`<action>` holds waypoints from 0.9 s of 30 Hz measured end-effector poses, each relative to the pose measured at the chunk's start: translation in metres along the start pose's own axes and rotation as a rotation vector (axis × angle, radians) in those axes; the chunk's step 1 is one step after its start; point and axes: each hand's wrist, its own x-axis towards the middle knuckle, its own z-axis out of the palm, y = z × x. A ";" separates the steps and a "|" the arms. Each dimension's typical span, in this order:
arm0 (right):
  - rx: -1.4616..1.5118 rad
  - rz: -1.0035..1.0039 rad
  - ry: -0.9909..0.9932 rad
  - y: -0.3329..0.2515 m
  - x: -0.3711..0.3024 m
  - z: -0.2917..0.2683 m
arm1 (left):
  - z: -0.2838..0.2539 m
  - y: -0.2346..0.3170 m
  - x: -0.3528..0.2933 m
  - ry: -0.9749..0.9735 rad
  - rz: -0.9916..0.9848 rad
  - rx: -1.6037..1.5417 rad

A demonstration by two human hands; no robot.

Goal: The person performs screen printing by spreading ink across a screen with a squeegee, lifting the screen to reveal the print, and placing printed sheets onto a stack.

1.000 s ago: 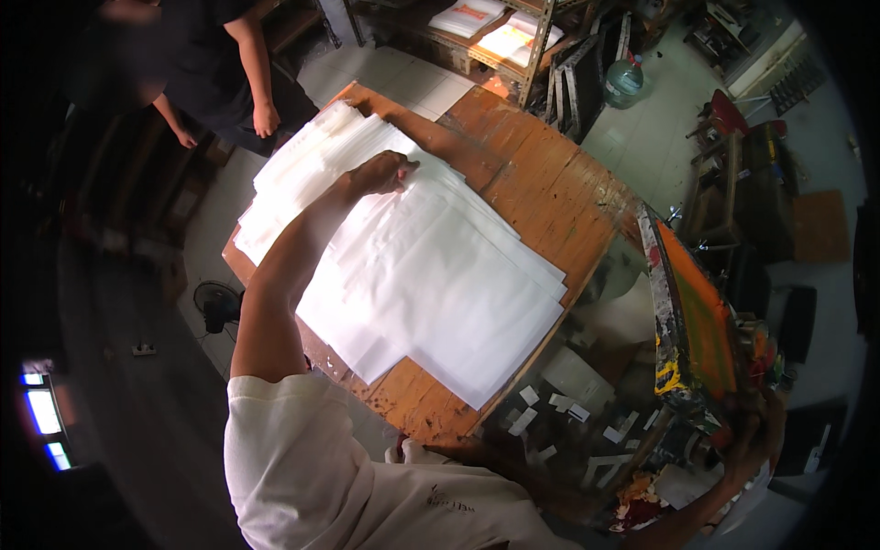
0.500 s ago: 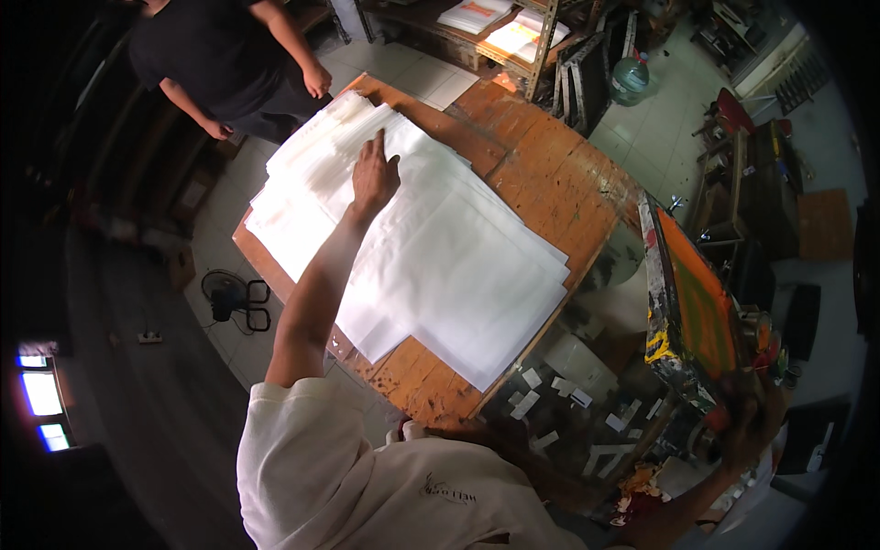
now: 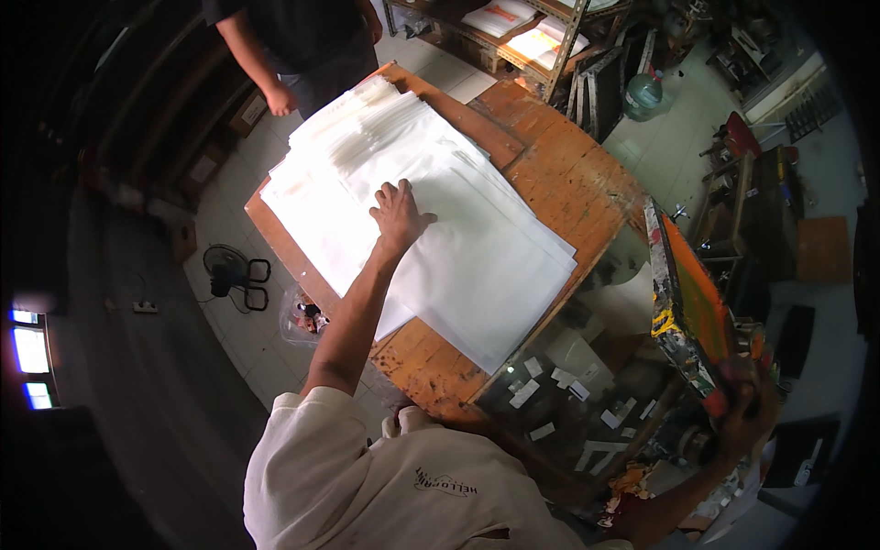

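We see the left hand (image 3: 401,217) near the middle of the frame, resting on the white sheets (image 3: 481,266). Its fingers are spread apart, palm side down, and we see nothing clamped between them. The sheets lie in overlapping layers from the upper left of centre down to the lower centre, covering much of the wooden table (image 3: 577,170); at the upper left of the pile many edges fan out in close folds.

At the lower right, the right hand (image 3: 747,403) is in shadow at the lower end of a paint-spattered screen (image 3: 701,289), which stands tilted, its mesh orange and green. We cannot tell whether those fingers are closed on the frame or only beside it. Left of that hand, small pale pieces (image 3: 524,394) are scattered over a dark surface (image 3: 509,367).

At the top left we see a co-worker (image 3: 312,41) in a dark shirt, one hand hanging near the table's corner. A metal rack (image 3: 561,60) stands at the upper right of centre, with a water jug (image 3: 643,96) right of it. A fan (image 3: 225,268) sits left of the table.
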 end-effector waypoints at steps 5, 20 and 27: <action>-0.042 -0.044 -0.005 -0.007 0.005 -0.001 | -0.002 -0.014 0.025 -0.211 0.071 -0.227; -0.037 0.025 0.031 0.001 -0.002 0.006 | -0.012 -0.025 0.086 -0.148 -0.032 -0.009; -0.061 0.027 -0.012 -0.002 -0.003 0.000 | -0.017 -0.028 0.117 0.070 0.248 0.216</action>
